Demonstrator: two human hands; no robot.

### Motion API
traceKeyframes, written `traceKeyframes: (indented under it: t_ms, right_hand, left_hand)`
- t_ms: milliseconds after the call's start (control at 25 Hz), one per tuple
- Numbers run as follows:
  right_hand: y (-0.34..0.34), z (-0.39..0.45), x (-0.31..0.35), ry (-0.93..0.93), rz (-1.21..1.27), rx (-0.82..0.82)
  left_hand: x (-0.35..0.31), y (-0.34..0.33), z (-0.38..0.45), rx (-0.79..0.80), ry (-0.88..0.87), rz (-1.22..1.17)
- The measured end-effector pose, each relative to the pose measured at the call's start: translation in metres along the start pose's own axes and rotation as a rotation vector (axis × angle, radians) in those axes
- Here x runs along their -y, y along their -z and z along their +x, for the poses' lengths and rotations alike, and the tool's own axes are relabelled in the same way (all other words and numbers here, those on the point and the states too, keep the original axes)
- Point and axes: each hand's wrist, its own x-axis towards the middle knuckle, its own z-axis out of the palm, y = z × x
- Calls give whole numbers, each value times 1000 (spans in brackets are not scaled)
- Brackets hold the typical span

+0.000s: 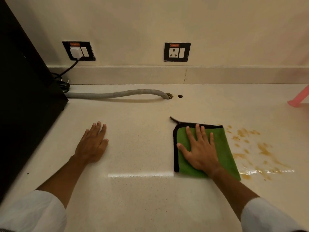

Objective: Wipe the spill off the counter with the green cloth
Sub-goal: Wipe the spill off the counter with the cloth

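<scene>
The right hand [199, 150] is covering the middle of the green cloth [222, 148], hiding whatever is lying beneath it. The black appliance [25, 97] is running off the left edge, the pink object [299, 98] off the right. The grey hose [117, 94] is disappearing behind the appliance. The socket labels are reading too small to make out.

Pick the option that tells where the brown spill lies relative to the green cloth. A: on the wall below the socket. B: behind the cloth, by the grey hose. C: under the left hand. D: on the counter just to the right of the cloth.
D: the brown spill spreads over the counter right beside the right edge of the green cloth, which the right hand presses flat.
</scene>
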Motion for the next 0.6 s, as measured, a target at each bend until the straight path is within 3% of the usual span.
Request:
traceKeyframes:
  t_ms: [120, 320, 400, 600]
  right_hand:
    - [8, 28, 6, -101, 13, 30]
    - [0, -23, -11, 205, -2, 14]
    - [-5, -46, -26, 243, 9, -8]
    - [1, -18, -54, -18, 6, -29]
  left_hand:
    - [-27, 3, 3, -46, -35, -13]
    - [-118, -3, 16, -79, -228, -32]
    - [-149, -12, 17, -67, -268, -34]
    - [-190, -36, 12, -12, -285, -9]
